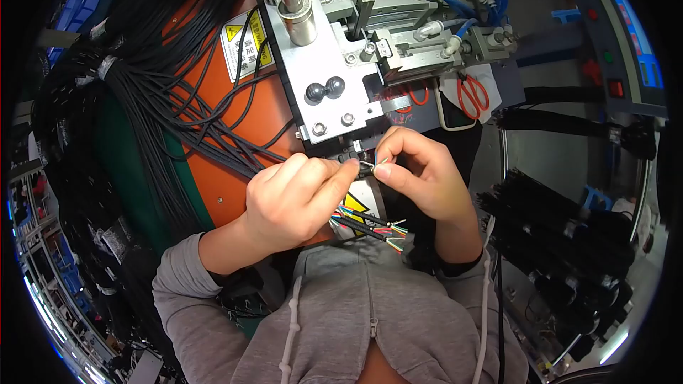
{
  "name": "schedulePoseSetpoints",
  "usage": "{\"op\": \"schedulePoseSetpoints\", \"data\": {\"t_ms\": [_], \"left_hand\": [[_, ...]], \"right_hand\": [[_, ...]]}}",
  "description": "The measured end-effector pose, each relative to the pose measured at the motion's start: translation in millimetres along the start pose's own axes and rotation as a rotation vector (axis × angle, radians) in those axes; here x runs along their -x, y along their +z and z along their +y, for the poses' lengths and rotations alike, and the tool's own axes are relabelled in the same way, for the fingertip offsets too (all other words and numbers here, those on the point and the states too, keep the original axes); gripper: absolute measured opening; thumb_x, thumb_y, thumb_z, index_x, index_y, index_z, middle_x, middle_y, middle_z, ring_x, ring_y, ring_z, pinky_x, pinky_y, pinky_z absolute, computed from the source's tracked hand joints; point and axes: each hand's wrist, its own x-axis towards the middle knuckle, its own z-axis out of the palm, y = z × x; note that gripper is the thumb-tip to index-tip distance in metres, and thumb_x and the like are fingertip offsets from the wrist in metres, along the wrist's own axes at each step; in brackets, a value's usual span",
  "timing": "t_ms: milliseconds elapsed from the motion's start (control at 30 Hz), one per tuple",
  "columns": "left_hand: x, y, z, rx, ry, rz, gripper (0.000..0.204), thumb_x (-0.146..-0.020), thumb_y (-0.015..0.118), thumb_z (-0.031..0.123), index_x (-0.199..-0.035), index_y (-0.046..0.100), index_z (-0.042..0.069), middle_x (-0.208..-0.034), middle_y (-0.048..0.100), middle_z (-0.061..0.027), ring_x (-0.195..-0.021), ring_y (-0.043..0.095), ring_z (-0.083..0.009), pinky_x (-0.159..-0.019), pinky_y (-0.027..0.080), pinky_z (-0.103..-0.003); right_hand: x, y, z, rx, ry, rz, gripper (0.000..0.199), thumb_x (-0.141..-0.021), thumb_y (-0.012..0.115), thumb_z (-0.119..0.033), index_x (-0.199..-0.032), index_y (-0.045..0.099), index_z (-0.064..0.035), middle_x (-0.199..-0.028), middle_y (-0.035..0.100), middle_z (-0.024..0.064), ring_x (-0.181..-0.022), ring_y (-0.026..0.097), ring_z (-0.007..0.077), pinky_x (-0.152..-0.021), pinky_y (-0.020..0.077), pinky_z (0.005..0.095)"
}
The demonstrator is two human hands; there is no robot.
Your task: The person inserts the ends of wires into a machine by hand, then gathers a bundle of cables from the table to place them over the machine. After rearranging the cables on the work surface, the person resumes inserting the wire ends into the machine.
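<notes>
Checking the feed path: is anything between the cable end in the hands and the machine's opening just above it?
Nothing visible. Left hand and right hand pinch the black cable end right below the grey machine head, with no object between.

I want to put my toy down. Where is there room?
Only the orange panel has a bare patch, under the black cables, beside the left hand. It is crowded around the right hand, the grey machine and the cable bundles.

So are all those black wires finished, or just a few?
A few black cables with bared coloured ends hang under the hands, so those look done. The left hand and right hand pinch one thin cable end at the grey metal machine. A big bundle of black cables on the left looks still to do.
</notes>
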Motion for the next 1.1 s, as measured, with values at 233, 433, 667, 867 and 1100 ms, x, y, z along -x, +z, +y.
{"op": "schedulePoseSetpoints", "data": {"t_ms": [233, 433, 667, 867, 1100], "left_hand": [[2, 4, 3, -0.048, 0.019, -0.092, 0.038, -0.066, 0.067, 0.008, -0.104, 0.069, 0.006, -0.077, 0.054, -0.0013, -0.058, 0.051, -0.0113, -0.045, 0.04, -0.025], [3, 8, 8, -0.195, -0.025, -0.168, 0.038, -0.067, 0.063, 0.011, -0.104, 0.068, 0.005, -0.073, 0.044, 0.0018, -0.059, 0.045, -0.0095, -0.044, 0.037, -0.021], [2, 7, 11, -0.28, -0.066, -0.206, 0.039, -0.067, 0.062, 0.011, -0.105, 0.067, 0.005, -0.075, 0.043, 0.0007, -0.06, 0.046, -0.0099, -0.045, 0.037, -0.022], [0, 8, 7, -0.174, -0.116, -0.185, 0.034, -0.067, 0.064, 0.006, -0.101, 0.068, 0.006, -0.078, 0.052, -0.0004, -0.06, 0.053, -0.0125, -0.048, 0.041, -0.025], [2, 6, 1, -0.061, -0.126, -0.093, 0.028, -0.069, 0.065, 0.008, -0.097, 0.067, 0.005, -0.074, 0.051, 0.0003, -0.065, 0.057, -0.0103, -0.05, 0.042, -0.023]], "right_hand": [[-3, 5, 14, -0.019, -0.049, 0.119, 0.01, -0.077, 0.069, -0.001, -0.075, 0.059, 0.0002, -0.073, 0.059, 0.0067, -0.07, 0.054, 0.0155, -0.065, 0.043, 0.0281], [-13, 18, 19, 0.653, -0.346, 0.277, 0.009, -0.072, 0.067, 0.003, -0.072, 0.059, -0.0001, -0.07, 0.058, 0.0079, -0.063, 0.053, 0.0202, -0.059, 0.0427, 0.0306], [-14, 20, 29, 0.613, -0.424, 0.307, 0.009, -0.071, 0.066, 0.003, -0.073, 0.057, -0.0002, -0.068, 0.057, 0.0076, -0.064, 0.053, 0.0199, -0.059, 0.042, 0.0299], [-9, 19, 47, 0.266, -0.122, 0.328, 0.008, -0.076, 0.065, 0.001, -0.077, 0.057, 0.0, -0.07, 0.056, 0.004, -0.066, 0.051, 0.0116, -0.059, 0.0406, 0.0265], [-12, 28, 39, 0.302, -0.266, 0.373, 0.008, -0.079, 0.065, 0.001, -0.08, 0.057, -0.001, -0.074, 0.054, 0.0019, -0.068, 0.05, 0.0077, -0.063, 0.0405, 0.0219]]}}
